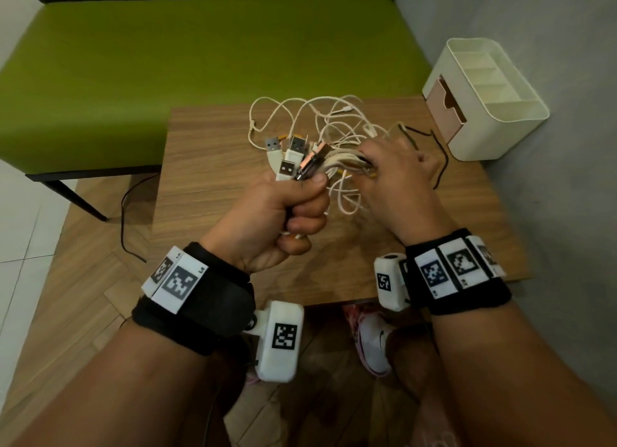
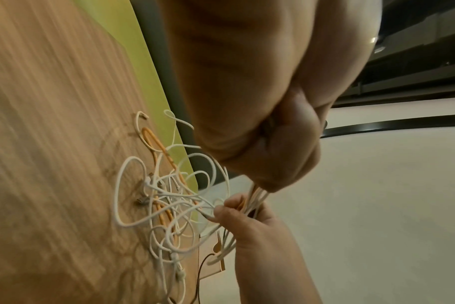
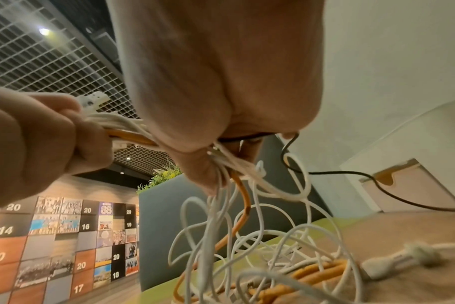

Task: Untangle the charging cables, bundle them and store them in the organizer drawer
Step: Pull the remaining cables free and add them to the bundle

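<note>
Several white charging cables and an orange one lie tangled [image 1: 320, 122] on the wooden table [image 1: 207, 166]. My left hand [image 1: 293, 206] grips a bundle of their plug ends in a fist, with the USB plugs [image 1: 290, 152] sticking up above it. To its right, my right hand [image 1: 394, 176] pinches the same cables a short way along. In the right wrist view the cables [image 3: 221, 164] run through its fingers and hang down to the tangle [image 3: 286, 257]. The left wrist view shows the tangle [image 2: 169, 205] and my right hand [image 2: 247, 218] on the strands.
A white organizer [image 1: 494, 112] with a pink drawer [image 1: 447, 106] stands at the table's back right corner by the grey wall. A thin black cable [image 1: 440, 152] runs near it. A green bench [image 1: 167, 62] lies behind the table.
</note>
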